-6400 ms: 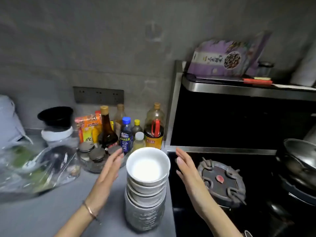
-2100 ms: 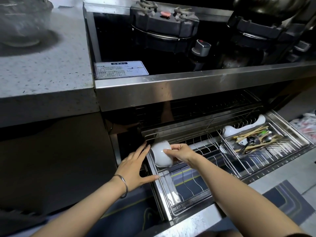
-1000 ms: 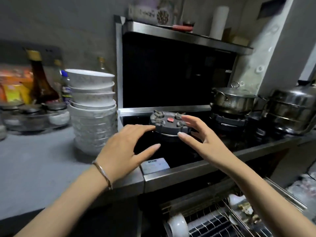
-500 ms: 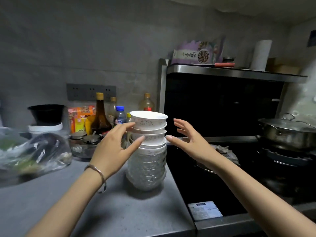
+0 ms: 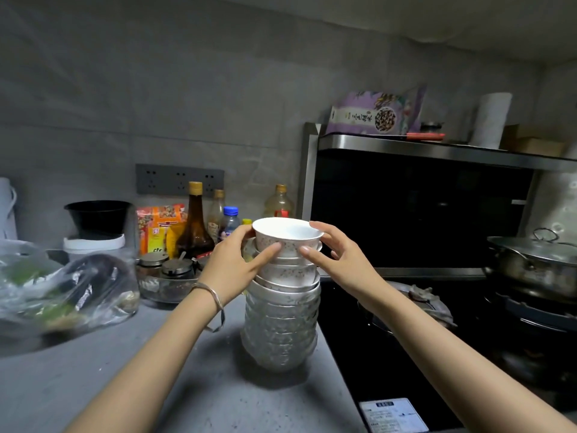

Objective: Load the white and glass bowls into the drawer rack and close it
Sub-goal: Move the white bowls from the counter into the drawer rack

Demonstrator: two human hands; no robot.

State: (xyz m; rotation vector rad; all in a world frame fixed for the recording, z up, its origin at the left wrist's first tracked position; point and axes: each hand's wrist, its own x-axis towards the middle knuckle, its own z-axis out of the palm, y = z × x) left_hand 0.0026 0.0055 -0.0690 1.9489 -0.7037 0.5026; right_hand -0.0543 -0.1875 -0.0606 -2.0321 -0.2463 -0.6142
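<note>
A tall stack of bowls (image 5: 281,320) stands on the grey counter (image 5: 193,392), white speckled bowls on top and glass bowls below. The top white bowl (image 5: 288,237) sits slightly raised above the others. My left hand (image 5: 237,264) grips its left side, thumb under the front wall. My right hand (image 5: 337,256) holds its right side, fingers curled round the rim. The drawer rack is out of view.
Sauce bottles (image 5: 195,226), spice jars (image 5: 175,270) and a plastic bag of vegetables (image 5: 59,295) crowd the counter's back left. A black stove (image 5: 421,339) with a burner lies right of the stack. A lidded steel pot (image 5: 534,264) sits at far right.
Both hands have closed in from beside the stack and taken hold of the top white bowl, which now sits a little higher than the bowls below.
</note>
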